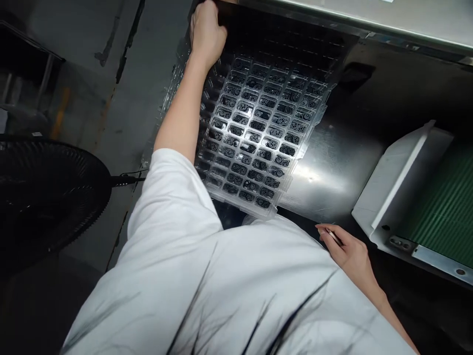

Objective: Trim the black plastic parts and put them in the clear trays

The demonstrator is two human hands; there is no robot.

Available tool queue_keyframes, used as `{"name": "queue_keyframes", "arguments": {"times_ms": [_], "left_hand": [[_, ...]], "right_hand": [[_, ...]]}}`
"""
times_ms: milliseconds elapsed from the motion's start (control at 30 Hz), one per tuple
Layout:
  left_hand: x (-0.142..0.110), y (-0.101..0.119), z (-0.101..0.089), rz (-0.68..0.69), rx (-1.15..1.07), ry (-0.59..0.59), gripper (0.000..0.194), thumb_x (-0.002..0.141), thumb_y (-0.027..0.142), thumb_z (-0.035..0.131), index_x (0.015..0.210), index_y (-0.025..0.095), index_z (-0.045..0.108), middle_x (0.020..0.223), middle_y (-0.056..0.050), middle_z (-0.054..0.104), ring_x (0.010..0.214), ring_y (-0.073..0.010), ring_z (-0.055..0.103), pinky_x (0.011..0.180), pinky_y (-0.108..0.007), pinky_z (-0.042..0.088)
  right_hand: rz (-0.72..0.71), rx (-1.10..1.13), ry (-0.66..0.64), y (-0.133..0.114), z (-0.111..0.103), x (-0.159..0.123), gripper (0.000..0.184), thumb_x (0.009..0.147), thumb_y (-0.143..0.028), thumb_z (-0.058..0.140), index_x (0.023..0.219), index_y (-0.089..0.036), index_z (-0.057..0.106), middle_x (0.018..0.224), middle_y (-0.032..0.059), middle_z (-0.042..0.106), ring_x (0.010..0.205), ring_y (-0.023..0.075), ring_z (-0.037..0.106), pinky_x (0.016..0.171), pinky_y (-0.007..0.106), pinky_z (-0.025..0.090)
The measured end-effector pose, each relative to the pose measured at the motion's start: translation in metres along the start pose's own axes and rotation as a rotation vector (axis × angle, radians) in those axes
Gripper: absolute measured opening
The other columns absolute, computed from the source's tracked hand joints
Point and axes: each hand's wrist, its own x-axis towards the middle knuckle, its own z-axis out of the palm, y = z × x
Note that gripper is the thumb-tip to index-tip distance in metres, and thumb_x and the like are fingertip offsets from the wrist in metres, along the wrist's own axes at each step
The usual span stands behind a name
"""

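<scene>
My left hand [207, 32] reaches forward to the far left corner of a clear plastic tray [254, 124], just below the edge of a metal shelf. Its fingers are curled closed, and what is in them, if anything, is hidden. Small black round parts fill many of the tray's rectangular pockets. Near the bench's front edge, close to my shirt, my right hand [349, 254] is closed around a slim, narrow tool [334, 237]. Only a short length of the tool shows, so its exact kind is unclear.
A metal shelf [406, 22] overhangs the back of the shiny metal bench [325, 172]. On the right stands a white-sided machine [395, 182] with a green ribbed belt [443, 212]. A black fan [51, 192] is close by on the left, above the grey floor.
</scene>
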Motion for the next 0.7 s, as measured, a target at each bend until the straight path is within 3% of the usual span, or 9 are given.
{"name": "queue_keyframes", "arguments": {"times_ms": [33, 100, 267, 400, 533, 700], "left_hand": [[-0.021, 0.007, -0.013, -0.178, 0.03, 0.061, 0.026, 0.097, 0.014, 0.059, 0.123, 0.015, 0.062, 0.134, 0.001, 0.067, 0.118, -0.0063, 0.048, 0.107, -0.028, 0.032], [-0.069, 0.025, -0.04, -0.311, 0.053, 0.099, 0.023, 0.093, 0.025, 0.069, 0.116, 0.024, 0.068, 0.126, 0.007, 0.07, 0.114, -0.0069, 0.05, 0.109, -0.028, 0.034], [-0.196, 0.083, -0.089, -0.235, -0.037, 0.106, 0.021, 0.09, 0.018, 0.062, 0.104, 0.026, 0.076, 0.107, 0.002, 0.074, 0.097, -0.0118, 0.063, 0.088, -0.029, 0.047], [-0.281, 0.122, -0.091, -0.182, -0.086, -0.011, 0.022, 0.095, 0.022, 0.058, 0.108, 0.021, 0.076, 0.114, -0.006, 0.075, 0.107, -0.022, 0.066, 0.092, -0.036, 0.051], [-0.323, 0.135, -0.079, -0.177, -0.028, -0.121, 0.022, 0.096, 0.027, 0.06, 0.11, 0.022, 0.076, 0.119, -0.007, 0.074, 0.115, -0.027, 0.065, 0.1, -0.043, 0.052], [-0.322, 0.13, -0.069, -0.193, 0.07, -0.129, 0.028, 0.098, 0.029, 0.058, 0.12, 0.022, 0.075, 0.128, -0.011, 0.072, 0.121, -0.0291, 0.062, 0.104, -0.045, 0.05]], "right_hand": [[-0.027, -0.011, -0.016, -0.001, 0.0, 0.006, 0.039, 0.087, -0.061, 0.058, 0.097, -0.029, 0.078, 0.101, 0.0073, 0.081, 0.092, 0.034, 0.077, 0.083, 0.047, 0.059], [-0.087, -0.041, -0.047, -0.004, 0.0, 0.018, 0.042, 0.085, -0.06, 0.056, 0.096, -0.026, 0.077, 0.099, 0.0087, 0.081, 0.091, 0.0332, 0.076, 0.083, 0.045, 0.058], [-0.262, -0.101, -0.124, -0.011, 0.002, 0.044, 0.04, 0.085, -0.056, 0.053, 0.092, -0.024, 0.076, 0.1, 0.0097, 0.082, 0.087, 0.0297, 0.075, 0.08, 0.041, 0.055], [-0.359, -0.13, -0.178, -0.015, 0.003, 0.058, 0.038, 0.087, -0.053, 0.053, 0.096, -0.024, 0.077, 0.1, 0.0084, 0.082, 0.082, 0.0267, 0.074, 0.079, 0.038, 0.055], [-0.445, -0.171, -0.216, -0.016, 0.003, 0.066, 0.037, 0.09, -0.051, 0.052, 0.099, -0.025, 0.077, 0.096, 0.0065, 0.081, 0.079, 0.0243, 0.072, 0.075, 0.035, 0.054], [-0.476, -0.198, -0.227, -0.013, 0.003, 0.064, 0.037, 0.092, -0.051, 0.051, 0.1, -0.025, 0.077, 0.097, 0.006, 0.08, 0.078, 0.023, 0.071, 0.073, 0.034, 0.053]]}}
